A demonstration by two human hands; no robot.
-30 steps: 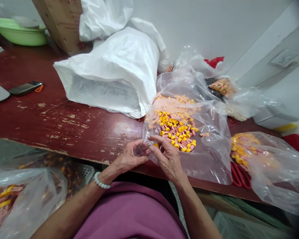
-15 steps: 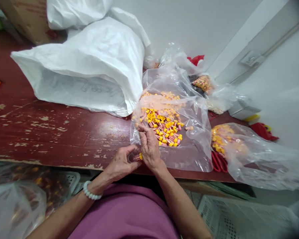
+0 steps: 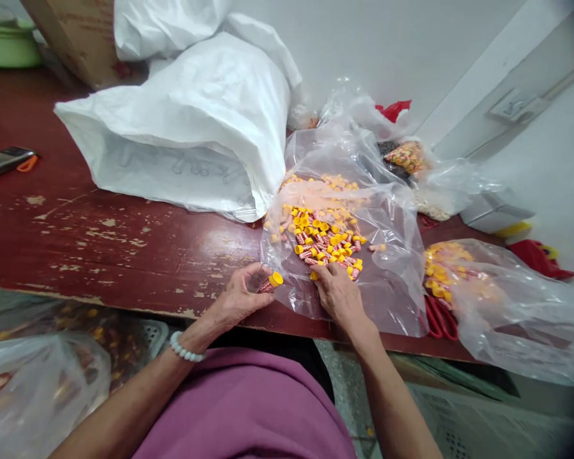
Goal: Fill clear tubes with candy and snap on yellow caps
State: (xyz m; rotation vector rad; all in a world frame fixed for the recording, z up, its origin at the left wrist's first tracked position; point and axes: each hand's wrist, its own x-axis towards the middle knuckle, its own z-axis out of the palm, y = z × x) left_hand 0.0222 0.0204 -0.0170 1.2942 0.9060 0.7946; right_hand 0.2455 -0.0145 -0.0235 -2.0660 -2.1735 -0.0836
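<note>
My left hand (image 3: 236, 294) is closed around a small red-and-white patterned tube with a yellow cap (image 3: 271, 282), above the table's front edge. A clear rim shows beside the tube, partly hidden by my fingers. At the near side of a pile of similar yellow-capped tubes (image 3: 325, 239), my right hand (image 3: 342, 298) has its fingertips pinched at one yellow-capped piece (image 3: 314, 275). The pile lies in the mouth of a clear plastic bag (image 3: 387, 306), its far part covered by the film.
A white sack (image 3: 210, 95) with clear tubular pieces inside stands on the worn red table (image 3: 172, 248). At right lies another clear bag (image 3: 516, 325) with yellow-capped pieces. A phone (image 3: 4, 162) lies far left. Below the table are bagged pieces (image 3: 52, 376) and a white crate (image 3: 488, 421).
My right hand has moved right, from beside my left hand to the near side of the pile. The capped tube in my left hand now shows more fully. The view has shifted slightly left.
</note>
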